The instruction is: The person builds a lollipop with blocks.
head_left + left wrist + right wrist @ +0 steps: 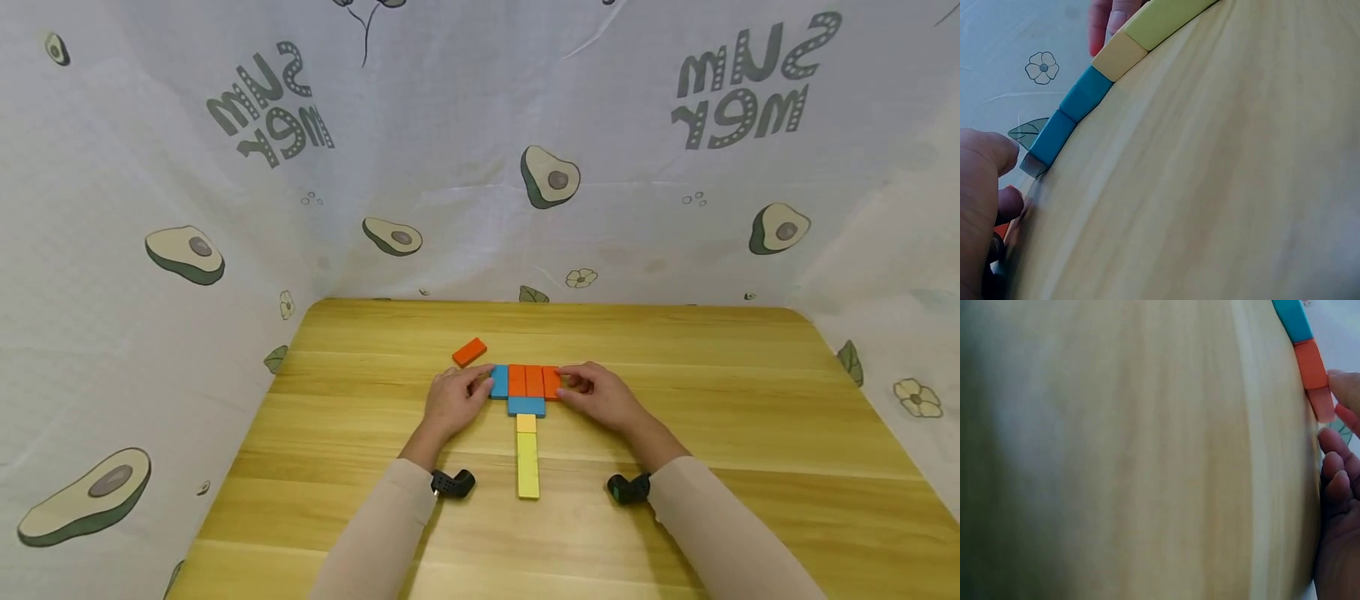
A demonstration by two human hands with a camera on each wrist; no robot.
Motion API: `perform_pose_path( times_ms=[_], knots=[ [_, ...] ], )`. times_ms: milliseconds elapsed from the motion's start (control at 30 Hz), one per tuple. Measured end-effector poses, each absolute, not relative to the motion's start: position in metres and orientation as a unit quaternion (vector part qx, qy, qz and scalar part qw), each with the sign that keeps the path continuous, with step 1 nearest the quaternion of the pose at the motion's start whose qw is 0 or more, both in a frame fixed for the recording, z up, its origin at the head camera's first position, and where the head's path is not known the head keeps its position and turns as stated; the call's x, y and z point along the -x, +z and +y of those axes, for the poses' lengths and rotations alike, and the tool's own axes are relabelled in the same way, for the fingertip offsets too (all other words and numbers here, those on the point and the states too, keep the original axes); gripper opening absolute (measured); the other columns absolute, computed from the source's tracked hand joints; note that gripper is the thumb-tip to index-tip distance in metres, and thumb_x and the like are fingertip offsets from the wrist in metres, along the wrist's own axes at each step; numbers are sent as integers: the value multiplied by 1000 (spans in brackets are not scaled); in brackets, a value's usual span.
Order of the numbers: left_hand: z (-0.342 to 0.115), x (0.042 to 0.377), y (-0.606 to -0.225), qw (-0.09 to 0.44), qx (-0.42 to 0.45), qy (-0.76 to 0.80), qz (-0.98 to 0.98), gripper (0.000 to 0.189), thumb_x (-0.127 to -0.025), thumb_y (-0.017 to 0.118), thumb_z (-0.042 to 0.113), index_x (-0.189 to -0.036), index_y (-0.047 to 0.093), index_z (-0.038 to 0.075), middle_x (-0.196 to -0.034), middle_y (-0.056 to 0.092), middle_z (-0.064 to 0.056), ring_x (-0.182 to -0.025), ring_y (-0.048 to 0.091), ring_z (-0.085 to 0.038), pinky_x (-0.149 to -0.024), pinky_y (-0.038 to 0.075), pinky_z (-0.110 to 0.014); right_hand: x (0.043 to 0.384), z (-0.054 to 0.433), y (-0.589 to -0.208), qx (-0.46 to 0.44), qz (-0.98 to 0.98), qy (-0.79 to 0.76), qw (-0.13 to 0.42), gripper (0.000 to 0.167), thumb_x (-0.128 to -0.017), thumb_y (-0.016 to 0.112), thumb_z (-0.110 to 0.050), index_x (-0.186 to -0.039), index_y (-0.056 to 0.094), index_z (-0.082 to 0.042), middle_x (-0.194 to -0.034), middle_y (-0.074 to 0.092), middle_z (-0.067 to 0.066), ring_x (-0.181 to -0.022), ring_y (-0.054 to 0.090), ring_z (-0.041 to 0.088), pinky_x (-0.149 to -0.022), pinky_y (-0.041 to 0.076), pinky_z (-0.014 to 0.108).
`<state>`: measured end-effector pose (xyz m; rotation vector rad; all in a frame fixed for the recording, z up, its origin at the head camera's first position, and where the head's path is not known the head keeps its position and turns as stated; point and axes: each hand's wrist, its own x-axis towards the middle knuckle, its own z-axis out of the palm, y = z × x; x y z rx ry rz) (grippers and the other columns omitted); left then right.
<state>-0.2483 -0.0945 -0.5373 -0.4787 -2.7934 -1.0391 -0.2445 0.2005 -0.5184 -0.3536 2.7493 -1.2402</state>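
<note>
Blocks lie flat in a T on the table. The top row has a blue block (499, 382) at its left end, then several orange blocks (534, 381). Below sit a crosswise blue block (527, 406), a small pale-orange block (527, 423) and a long yellow-green block (528, 467). My left hand (456, 400) is at the row's left end, thumb and forefinger by the blue block's outer side. My right hand (603, 398) is at the other end; its thumb touches the last orange block (1311, 364), and its other fingers bend loosely beside it.
A loose orange block (469, 352) lies at an angle behind my left hand. The wooden table (712, 350) ends at a hanging white cloth (465, 167) printed with avocados, which also runs along both sides. Each wrist carries a small black camera (453, 483).
</note>
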Motion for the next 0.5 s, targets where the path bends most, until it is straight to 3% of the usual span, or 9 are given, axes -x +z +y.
perform_pose_path(
  times_ms=[133,300,500],
  knots=[
    [-94,248,-535,47,146,-370,-916,36,-108,58,36,-138,72,24,-71,56,7,-69,43,-11,-76,32,-31,245,200,-518,111,904,-409,55,41,-97,78,-22,-134,71,-6,-106,65,9,-89,53,21,-80,46,34],
    [-98,251,-525,16,120,-416,-901,39,-108,58,35,-141,70,18,-74,54,2,-65,46,-13,-65,37,-28,246,199,-519,114,902,-412,54,41,-97,77,-23,-134,71,-6,-107,65,10,-91,53,21,-81,47,34],
    [-108,264,-512,47,91,-348,-932,40,-103,69,31,-138,71,13,-84,62,-4,-67,51,-16,-64,43,-29,245,200,-521,106,901,-418,57,41,-97,78,-24,-134,72,-8,-108,65,10,-91,53,22,-82,47,35]
  ],
)
